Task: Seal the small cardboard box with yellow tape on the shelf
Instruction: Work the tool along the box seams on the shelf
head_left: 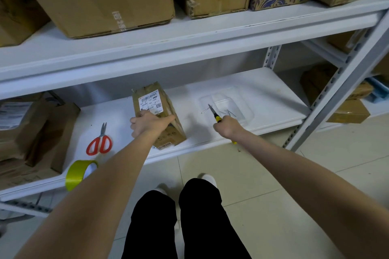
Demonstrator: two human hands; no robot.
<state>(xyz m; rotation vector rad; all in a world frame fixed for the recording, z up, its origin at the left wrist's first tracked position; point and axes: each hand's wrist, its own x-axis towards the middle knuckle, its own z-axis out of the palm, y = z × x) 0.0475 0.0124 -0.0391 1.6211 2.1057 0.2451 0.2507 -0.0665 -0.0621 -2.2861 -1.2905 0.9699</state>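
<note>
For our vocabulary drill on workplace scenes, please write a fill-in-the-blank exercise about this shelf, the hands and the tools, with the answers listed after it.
1. The scissors have ____ handles.
2. The roll of tape at the front edge of the shelf is ____ in colour.
3. The left hand holds the small cardboard box; the scissors lie on the box's ____ side.
4. The yellow-handled tool, gripped by the right hand, points at a clear tray lying ____ of the box.

Answers: red; yellow; left; right
</note>
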